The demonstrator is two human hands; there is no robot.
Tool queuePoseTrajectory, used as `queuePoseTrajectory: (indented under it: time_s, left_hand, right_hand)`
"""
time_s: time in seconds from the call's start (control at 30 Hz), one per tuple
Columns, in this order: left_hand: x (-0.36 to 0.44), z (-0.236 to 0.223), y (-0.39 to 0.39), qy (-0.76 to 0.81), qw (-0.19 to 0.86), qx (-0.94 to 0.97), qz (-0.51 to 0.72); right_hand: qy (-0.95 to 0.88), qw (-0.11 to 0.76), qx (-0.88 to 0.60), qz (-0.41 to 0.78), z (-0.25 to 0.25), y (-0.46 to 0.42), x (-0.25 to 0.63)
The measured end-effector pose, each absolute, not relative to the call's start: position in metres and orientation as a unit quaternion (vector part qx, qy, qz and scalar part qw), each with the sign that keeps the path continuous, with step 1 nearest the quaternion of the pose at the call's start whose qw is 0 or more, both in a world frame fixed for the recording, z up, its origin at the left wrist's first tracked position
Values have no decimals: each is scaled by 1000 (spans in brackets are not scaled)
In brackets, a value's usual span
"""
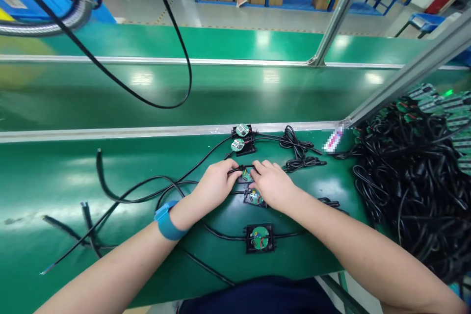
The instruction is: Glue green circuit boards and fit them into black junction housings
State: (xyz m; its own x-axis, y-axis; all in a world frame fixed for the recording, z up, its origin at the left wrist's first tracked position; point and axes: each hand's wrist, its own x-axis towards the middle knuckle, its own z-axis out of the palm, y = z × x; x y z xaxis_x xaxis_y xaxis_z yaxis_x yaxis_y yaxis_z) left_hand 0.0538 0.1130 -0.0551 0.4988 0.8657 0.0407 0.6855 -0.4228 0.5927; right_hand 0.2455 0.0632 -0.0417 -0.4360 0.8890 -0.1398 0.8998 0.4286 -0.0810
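Observation:
My left hand (pixel 215 187) and my right hand (pixel 271 184) meet over a small black square housing with a round green circuit board (pixel 247 175) on the green bench. Both hands pinch it, fingers curled around its edges and its black cable. A blue strap (pixel 166 221) circles my left wrist. Just below my right hand lies a second housing (pixel 254 198), partly covered. A third housing (pixel 259 238) sits nearer me, board facing up. Two more housings (pixel 241 137) lie beyond my hands near the bench rail.
A big tangled pile of black cables with green boards (pixel 415 171) fills the right side. Loose black cables (pixel 121 196) trail across the bench to the left. Coiled leads (pixel 300 152) lie behind my right hand. A conveyor belt (pixel 221 93) runs beyond the rail.

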Motion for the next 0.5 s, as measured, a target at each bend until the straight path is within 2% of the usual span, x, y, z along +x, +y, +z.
queuePoseTrajectory:
  time_s: [0.1, 0.27, 0.5]
  left_hand:
    - [54, -52, 110, 473, 242, 835, 144]
    - [50, -48, 117, 449, 271, 843, 118]
    - [42, -50, 132, 440, 417, 792, 69]
  right_hand:
    - [839, 29, 537, -85, -39, 63, 245]
    - [823, 48, 556, -107, -30, 64, 240]
    - [822, 78, 555, -105, -32, 66, 237]
